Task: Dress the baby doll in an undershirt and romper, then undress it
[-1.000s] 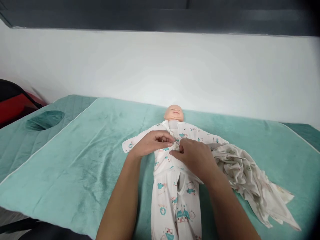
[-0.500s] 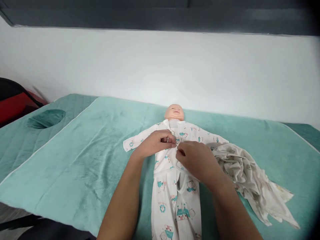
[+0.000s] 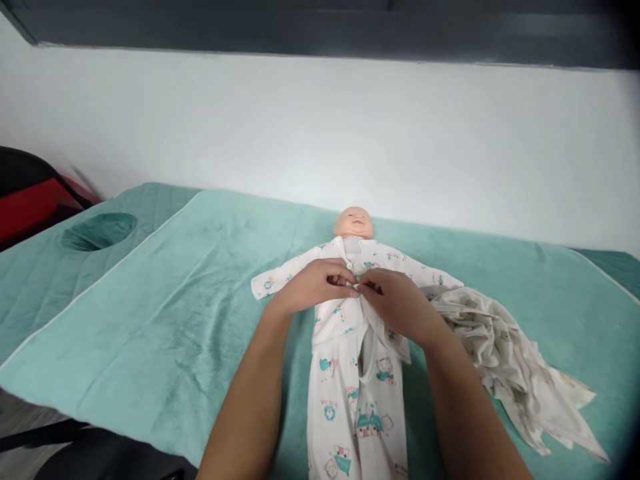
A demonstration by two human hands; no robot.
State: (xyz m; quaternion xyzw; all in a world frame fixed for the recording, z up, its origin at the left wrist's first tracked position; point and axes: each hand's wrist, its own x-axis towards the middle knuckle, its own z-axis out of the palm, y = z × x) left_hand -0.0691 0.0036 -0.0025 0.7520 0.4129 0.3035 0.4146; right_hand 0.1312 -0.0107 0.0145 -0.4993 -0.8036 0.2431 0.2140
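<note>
A baby doll (image 3: 354, 223) lies face up, dressed in a white printed baby jacket (image 3: 334, 319) and matching trousers (image 3: 330, 400). The jacket's front hangs partly apart at the neck, where a small button (image 3: 349, 265) shows. Over the chest, my left hand (image 3: 320, 285) pinches the jacket's front edge between thumb and fingers. My right hand (image 3: 397, 303) meets it there, its fingertips closed on the other front edge. The spot between the fingertips is mostly hidden, so I cannot see whether a button is in them.
A crumpled white printed cloth (image 3: 505, 353) lies right of the doll. Under everything spreads a green cover (image 3: 165, 320) on a padded bed with a round hole (image 3: 100, 232) at left. A white wall (image 3: 320, 133) stands behind; a red and black object (image 3: 30, 200) is far left.
My right hand has turned and drawn its fingertips against the left hand's at the jacket front. The jacket's lower right corner now lies more spread out. The view has shifted slightly.
</note>
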